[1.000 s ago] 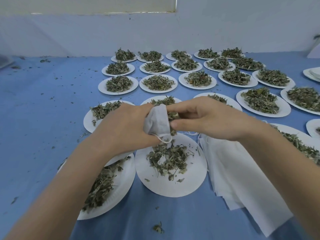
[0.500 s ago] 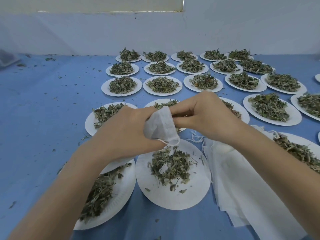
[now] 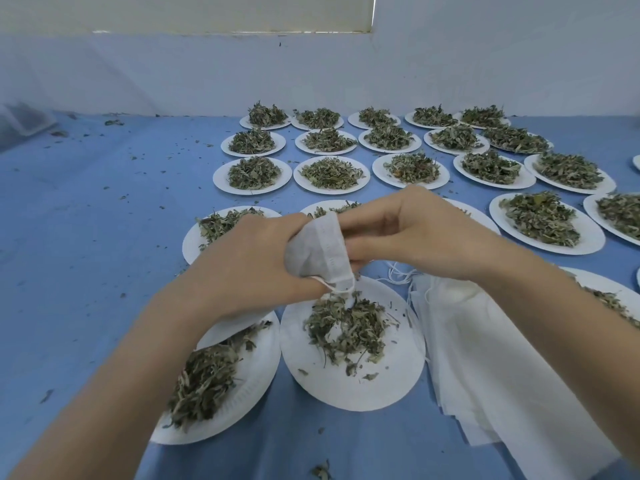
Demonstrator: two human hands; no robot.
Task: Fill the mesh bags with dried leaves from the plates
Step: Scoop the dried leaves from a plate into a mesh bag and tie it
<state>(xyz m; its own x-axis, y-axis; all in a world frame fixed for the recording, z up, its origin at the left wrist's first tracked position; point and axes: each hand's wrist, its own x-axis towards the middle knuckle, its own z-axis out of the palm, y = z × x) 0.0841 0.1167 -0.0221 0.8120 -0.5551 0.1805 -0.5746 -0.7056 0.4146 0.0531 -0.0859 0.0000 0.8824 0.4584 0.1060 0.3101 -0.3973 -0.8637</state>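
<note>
Mesh bag: gripped in your left hand, fingers curled round it; your right hand pinches its edge. Held above a white plate of dried leaves on the blue worktop.

We see: mesh bag – fine matt cloth | plates – matt white paper | leaves – dry, crumpled | tabletop – smooth blue
</note>
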